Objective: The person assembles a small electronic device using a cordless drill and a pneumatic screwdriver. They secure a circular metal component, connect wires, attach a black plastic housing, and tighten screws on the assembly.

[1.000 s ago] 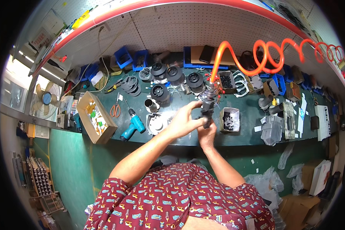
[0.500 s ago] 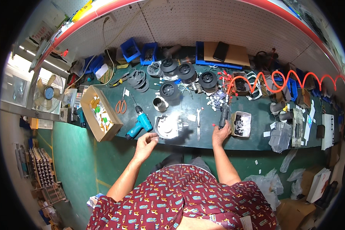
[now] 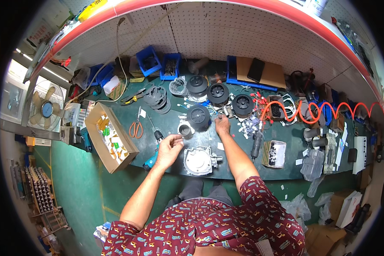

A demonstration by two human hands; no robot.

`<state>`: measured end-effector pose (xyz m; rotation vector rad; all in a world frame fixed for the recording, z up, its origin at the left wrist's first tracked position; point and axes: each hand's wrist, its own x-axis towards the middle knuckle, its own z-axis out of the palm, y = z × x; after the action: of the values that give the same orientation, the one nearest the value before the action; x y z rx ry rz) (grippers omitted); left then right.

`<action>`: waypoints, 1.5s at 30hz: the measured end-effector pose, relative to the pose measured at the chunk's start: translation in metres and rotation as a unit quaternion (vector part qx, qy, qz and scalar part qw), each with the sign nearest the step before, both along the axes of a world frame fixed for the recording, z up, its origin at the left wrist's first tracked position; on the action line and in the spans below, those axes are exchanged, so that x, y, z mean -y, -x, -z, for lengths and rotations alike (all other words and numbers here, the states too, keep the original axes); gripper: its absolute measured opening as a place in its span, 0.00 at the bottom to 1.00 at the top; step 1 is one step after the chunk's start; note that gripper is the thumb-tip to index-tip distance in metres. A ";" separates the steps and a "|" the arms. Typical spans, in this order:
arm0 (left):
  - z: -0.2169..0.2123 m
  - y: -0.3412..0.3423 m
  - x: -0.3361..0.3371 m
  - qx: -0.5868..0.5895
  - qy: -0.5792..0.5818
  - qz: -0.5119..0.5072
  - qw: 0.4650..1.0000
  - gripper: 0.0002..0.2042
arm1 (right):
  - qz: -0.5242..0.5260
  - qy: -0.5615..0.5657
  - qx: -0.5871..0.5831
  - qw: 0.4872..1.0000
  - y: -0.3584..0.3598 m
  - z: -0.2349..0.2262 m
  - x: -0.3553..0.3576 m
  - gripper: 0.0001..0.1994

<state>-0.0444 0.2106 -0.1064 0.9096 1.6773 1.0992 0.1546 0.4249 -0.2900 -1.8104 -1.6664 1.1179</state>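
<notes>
My left hand is over the teal cordless drill, thumb and fingers pinched together; what they hold, if anything, is too small to make out. Just beyond its fingertips stands a small motor with an open grey cylinder. My right hand reaches far across the bench, fingers curled, beside a motor with a black fan wheel; what is in them is hidden. Between my forearms lies a silver metal housing. A dark air screwdriver lies on the bench right of my right forearm.
Several fan-wheel motors stand at the back. At left are a cardboard box of small packets and orange-handled scissors. A small box of black parts and a coiled orange air hose are to the right.
My right hand has let go of the air screwdriver and moved left and forward to the fan-wheel motors. My left hand has shifted slightly right and forward. The head view has moved.
</notes>
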 end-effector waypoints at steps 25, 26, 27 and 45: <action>-0.075 0.010 -0.053 -0.234 -0.358 0.091 0.899 0.19 | -0.046 0.190 -0.234 0.952 -0.043 -0.318 0.053 0.08; -0.097 0.008 -0.062 -0.264 -0.387 0.126 0.874 0.19 | -0.082 0.181 -0.238 0.951 -0.042 -0.327 0.063 0.09; -0.114 0.007 -0.065 -0.291 -0.410 0.161 0.849 0.19 | -0.132 0.168 -0.252 0.944 -0.037 -0.340 0.073 0.09; 0.028 0.071 0.040 -0.157 0.046 0.236 0.958 0.10 | -0.050 -0.087 -0.082 0.992 -0.042 -0.150 0.192 0.32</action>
<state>-0.1153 0.1705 -0.1342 1.3907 1.6220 0.5705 0.1969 0.2327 -0.1403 -1.5026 -1.7152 1.0939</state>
